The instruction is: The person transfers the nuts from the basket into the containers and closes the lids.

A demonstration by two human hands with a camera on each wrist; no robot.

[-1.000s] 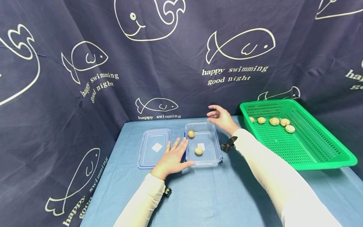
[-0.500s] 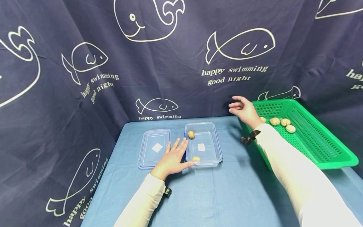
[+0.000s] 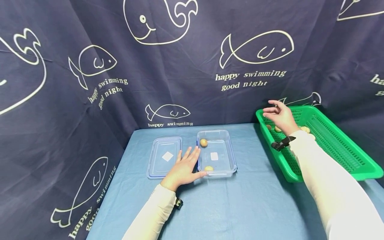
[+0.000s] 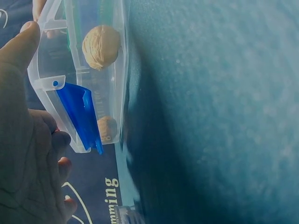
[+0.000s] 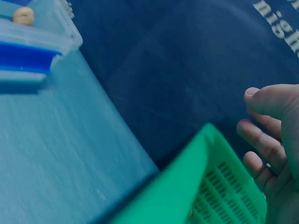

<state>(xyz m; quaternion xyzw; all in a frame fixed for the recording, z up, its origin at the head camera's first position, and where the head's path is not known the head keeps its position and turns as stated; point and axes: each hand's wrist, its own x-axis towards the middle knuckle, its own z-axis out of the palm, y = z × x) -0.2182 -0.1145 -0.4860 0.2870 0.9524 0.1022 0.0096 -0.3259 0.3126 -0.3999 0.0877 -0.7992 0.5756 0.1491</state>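
A clear plastic box (image 3: 222,166) with blue clips stands mid-table and holds two walnuts, one (image 3: 203,143) at the far left corner and one (image 3: 208,168) at the near wall. My left hand (image 3: 183,167) lies flat on the cloth against the box's left side, thumb along its front corner (image 4: 60,84), fingers straight. My right hand (image 3: 279,113) hovers, loosely spread and holding nothing, over the near-left corner of the green basket (image 3: 330,156), above the walnuts (image 3: 306,129) in it. The right wrist view shows the basket rim (image 5: 187,196) under my relaxed fingers (image 5: 261,140).
The box's clear lid (image 3: 164,156) lies flat just left of my left hand. A blue cloth (image 3: 240,206) covers the table. A dark fish-print curtain (image 3: 180,66) closes in the back and left. The basket fills the right side.
My right hand has swung right, from above the clear box to over the green basket. A walnut in the box rolled to its near wall. The left hand stayed put.
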